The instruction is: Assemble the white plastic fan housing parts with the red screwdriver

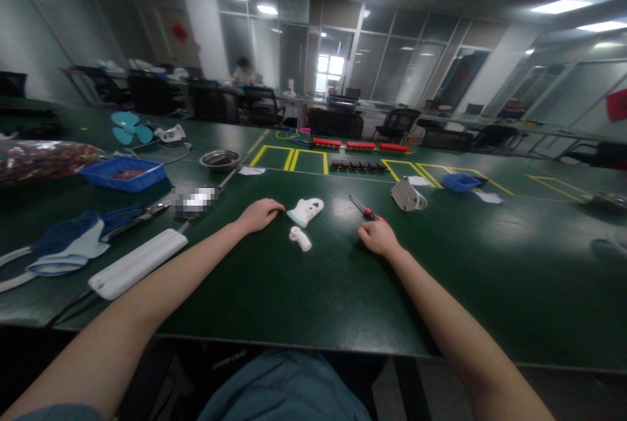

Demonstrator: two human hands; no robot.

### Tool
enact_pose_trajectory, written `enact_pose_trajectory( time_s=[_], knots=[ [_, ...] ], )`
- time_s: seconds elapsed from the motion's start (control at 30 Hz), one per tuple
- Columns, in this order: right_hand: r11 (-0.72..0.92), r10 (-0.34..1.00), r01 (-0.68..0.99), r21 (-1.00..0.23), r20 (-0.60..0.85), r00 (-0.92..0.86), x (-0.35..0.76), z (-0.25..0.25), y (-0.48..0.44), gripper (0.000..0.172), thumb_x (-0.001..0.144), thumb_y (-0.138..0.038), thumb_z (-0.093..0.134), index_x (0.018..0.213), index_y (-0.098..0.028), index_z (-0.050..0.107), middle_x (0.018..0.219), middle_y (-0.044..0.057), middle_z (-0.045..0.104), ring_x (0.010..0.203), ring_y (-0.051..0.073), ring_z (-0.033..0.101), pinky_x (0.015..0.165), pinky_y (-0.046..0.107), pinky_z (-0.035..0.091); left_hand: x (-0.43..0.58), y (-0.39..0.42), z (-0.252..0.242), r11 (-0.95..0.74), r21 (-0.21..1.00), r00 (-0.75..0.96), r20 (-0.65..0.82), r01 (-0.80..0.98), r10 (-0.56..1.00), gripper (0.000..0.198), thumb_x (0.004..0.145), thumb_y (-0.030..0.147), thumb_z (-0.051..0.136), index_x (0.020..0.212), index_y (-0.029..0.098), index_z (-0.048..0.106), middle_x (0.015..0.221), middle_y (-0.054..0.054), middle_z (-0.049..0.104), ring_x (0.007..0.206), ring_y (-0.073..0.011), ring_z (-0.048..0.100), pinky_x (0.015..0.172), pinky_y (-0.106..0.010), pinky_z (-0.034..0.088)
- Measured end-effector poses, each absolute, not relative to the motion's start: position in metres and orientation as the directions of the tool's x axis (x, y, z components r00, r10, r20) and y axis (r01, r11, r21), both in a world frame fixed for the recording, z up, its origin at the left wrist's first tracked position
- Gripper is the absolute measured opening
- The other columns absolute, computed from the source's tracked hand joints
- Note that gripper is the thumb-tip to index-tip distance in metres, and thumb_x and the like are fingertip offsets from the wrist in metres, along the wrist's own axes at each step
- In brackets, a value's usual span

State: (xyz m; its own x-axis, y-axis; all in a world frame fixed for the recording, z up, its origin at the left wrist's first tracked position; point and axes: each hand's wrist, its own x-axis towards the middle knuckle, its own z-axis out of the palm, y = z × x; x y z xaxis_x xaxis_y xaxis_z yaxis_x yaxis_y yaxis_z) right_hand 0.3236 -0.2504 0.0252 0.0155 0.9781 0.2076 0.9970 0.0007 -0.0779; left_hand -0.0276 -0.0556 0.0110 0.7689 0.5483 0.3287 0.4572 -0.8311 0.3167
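Observation:
My left hand (262,215) rests on the green table with its fingers curled in and nothing seen in them. Just right of its fingertips lies a white ghost-shaped plastic shell (306,211) with dark holes. Nearer to me is a small white curved plastic piece (300,239), touched by neither hand. My right hand (378,237) lies closed on the table. Right behind it is a screwdriver (368,213) with a red and black handle, its shaft pointing away to the left. The handle's end meets the edge of the hand; I see no fingers wrapped round it.
On the left are a white power strip (140,264), gloves (68,245), a blue tray (125,174), a metal bowl (220,160) and a small fan (130,128). Beyond my hands stand a beige perforated part (407,195), a black rack (358,166) and a blue bin (460,182).

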Motion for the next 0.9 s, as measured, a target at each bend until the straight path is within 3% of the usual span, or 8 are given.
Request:
enact_pose_trajectory(
  time_s=[0.43,0.9],
  knots=[
    [0.008,0.976,0.995,-0.099,0.219,0.014,0.3272,0.0232,-0.2505,0.05,0.096,-0.034,0.029,0.058,-0.018,0.057,0.064,0.005,0.063,0.06,0.016,0.053,0.06,0.026,0.032,-0.0278,-0.058,0.013,-0.833,0.309,0.769,0.332,0.458,0.546,0.031,0.091,0.026,0.043,0.111,0.024,0.067,0.113,-0.004,0.067,0.105,-0.022,0.06,0.092,-0.039,0.049],
    [0.064,0.98,0.991,-0.118,0.197,-0.04,0.3262,0.0249,-0.2506,0.029,0.088,-0.029,0.04,0.065,-0.02,0.055,0.069,0.003,0.062,0.067,0.015,0.055,0.062,0.024,0.033,-0.0285,-0.061,0.0156,-0.818,0.332,0.751,0.337,0.47,0.568,0.031,0.091,0.028,0.043,0.11,0.025,0.067,0.112,-0.004,0.068,0.103,-0.0222,0.061,0.09,-0.039,0.05]
  ],
)
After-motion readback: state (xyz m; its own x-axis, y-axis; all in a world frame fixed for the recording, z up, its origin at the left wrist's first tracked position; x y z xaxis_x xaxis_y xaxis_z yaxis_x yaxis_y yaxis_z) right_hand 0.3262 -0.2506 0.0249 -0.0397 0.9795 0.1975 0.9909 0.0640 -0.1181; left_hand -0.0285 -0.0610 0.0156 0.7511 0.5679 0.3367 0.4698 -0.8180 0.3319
